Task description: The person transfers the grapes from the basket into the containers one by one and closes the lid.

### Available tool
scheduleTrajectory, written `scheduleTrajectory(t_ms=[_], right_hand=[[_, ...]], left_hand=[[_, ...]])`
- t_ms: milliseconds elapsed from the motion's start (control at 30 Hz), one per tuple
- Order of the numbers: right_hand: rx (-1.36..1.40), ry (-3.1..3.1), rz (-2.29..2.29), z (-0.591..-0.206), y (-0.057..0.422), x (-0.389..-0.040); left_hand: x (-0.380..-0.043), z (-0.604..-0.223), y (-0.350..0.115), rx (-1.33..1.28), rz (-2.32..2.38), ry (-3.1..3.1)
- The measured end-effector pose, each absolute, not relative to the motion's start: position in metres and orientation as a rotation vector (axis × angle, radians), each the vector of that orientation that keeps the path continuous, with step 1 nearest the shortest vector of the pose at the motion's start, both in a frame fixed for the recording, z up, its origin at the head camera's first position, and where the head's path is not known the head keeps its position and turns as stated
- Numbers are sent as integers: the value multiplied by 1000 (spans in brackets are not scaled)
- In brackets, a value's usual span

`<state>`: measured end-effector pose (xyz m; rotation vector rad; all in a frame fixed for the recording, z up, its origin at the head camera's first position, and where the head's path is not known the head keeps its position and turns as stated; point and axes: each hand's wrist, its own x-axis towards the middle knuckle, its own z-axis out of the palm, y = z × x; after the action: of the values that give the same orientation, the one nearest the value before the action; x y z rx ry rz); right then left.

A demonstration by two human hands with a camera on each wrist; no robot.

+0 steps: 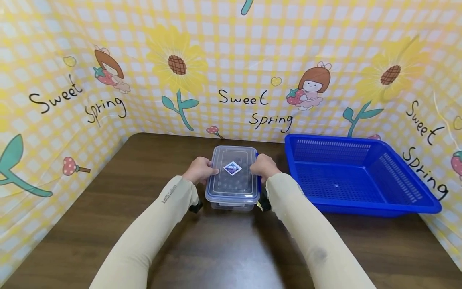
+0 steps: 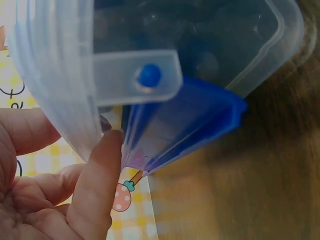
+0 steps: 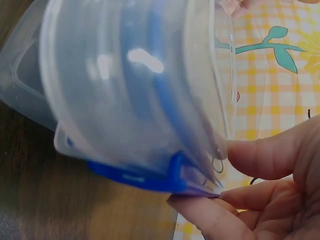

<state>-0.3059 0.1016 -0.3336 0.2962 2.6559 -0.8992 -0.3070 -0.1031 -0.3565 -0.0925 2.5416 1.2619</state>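
A clear plastic storage box (image 1: 234,190) with a lidded top and a diamond-shaped label (image 1: 232,168) stands on the table, with round shapes showing through its lid. My left hand (image 1: 200,170) grips its left side, thumb on the lid's edge. In the left wrist view, a blue latch (image 2: 195,117) slants out from the wall there, close by the fingertips. On the opposite side my right hand (image 1: 266,166) has its thumb at the lid's rim and its fingers against another blue latch (image 3: 135,180).
To the right on the brown table (image 1: 126,172) is a blue perforated basket (image 1: 393,172), its near left corner close to my right forearm. A yellow checked cloth (image 1: 231,52) with flowers and lettering covers the surrounding walls.
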Motion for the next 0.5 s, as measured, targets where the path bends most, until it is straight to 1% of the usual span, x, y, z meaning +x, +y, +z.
scheduleTrajectory(t_ms=[167,300,500], right_hand=[[300,2644,-928,-335,102,-306],[284,2643,-912,-334,102,-306],[260,2654,-867,-330,104,-304]], left_hand=[[-305,-356,-105,-79,1233,2557],[-304,-355,-113,-14,1108,2589],[-312,-350,-117,33,1017,2622]])
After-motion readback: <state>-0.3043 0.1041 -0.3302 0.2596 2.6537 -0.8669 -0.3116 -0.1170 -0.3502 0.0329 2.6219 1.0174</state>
